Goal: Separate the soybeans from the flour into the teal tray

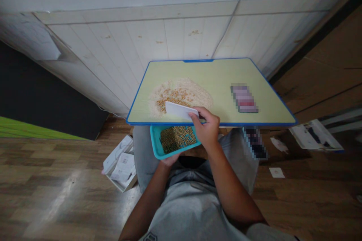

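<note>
My right hand [208,127] pinches a flat white card [181,110] between thumb and fingers, low over the near part of the folding table [223,71]. Against the card's far side lies a heap of yellow beans [162,105], surrounded by a pale, grain-like spread [199,92]. Below the table's front edge, a teal plastic tray [157,150] contains yellow and darker green beans. My left hand [169,160] holds this tray from underneath, its fingers mostly hidden by it.
A blurred-out, phone-like object [244,98] lies on the table's right side. On the floor at left stands an open box with papers [121,165]; at right are a white tray [316,135] and a paper square [276,173]. Behind the table rises a panelled wall [135,45].
</note>
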Demonstrator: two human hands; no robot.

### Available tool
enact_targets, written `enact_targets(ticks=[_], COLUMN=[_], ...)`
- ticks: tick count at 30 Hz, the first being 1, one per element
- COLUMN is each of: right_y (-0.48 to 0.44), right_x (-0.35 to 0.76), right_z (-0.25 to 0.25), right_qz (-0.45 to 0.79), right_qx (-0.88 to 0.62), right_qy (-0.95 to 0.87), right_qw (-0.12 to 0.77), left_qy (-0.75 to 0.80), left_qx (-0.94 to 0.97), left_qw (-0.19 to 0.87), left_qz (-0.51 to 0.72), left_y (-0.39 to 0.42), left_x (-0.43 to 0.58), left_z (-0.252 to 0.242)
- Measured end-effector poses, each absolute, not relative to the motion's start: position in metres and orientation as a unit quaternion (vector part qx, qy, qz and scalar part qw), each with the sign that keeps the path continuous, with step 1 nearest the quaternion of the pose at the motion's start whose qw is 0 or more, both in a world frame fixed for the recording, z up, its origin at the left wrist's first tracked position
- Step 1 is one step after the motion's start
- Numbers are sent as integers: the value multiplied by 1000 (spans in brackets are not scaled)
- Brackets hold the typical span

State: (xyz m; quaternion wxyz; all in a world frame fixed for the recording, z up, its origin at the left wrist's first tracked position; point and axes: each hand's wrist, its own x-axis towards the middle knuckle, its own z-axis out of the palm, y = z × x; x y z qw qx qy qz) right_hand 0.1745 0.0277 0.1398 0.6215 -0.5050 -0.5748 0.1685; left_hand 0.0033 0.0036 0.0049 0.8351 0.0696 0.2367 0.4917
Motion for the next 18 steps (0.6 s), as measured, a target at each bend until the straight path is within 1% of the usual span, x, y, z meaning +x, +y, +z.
enact_targets(ticks=[7, 18], right_y=[36, 43], right_x=[182, 189], right_z=[138, 137], right_qz=[140, 112], right_qx=[-528, -538], right_qy=[-550, -536], right_qw=[632, 640], left_qy=[200, 184], left_qx=[51, 20], left_qw=[848, 846], left_qz=[488, 500], left_y=[4, 3], left_x=[5, 3], left_z=[9, 0])
